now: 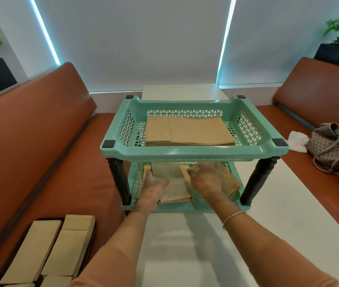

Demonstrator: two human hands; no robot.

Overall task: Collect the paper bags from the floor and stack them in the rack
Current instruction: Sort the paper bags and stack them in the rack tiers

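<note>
At far left, on the orange bench seat (106,183), I see flat paper bags (46,251) lying in two rows beside me, not yet in the rack; I cannot see the floor itself, so whether more remain there I cannot tell. Next, my left hand (154,187) reaches into the lower tier (185,208) of the green two-tier rack (193,152), thumb over and fingers along the left edge of a stack of bags (174,183), gripping it as it goes onto that tier. Above, the upper tier (247,125) holds a neat, flat pile of brown bags (189,131), squared near its middle; I judge that tier finished. To the right, my right hand (208,181) rests over a second bag (230,183) lying tilted at the right of the lower tier; its fingers are loosely curved on the paper, but whether they grasp it or merely press I cannot tell. The rack stands on a white table (288,214). Farther right, a patterned handbag (334,146) sits on the opposite bench. In my judgement the task is past halfway: the lower bags need squaring, and the bench bags remain.
</note>
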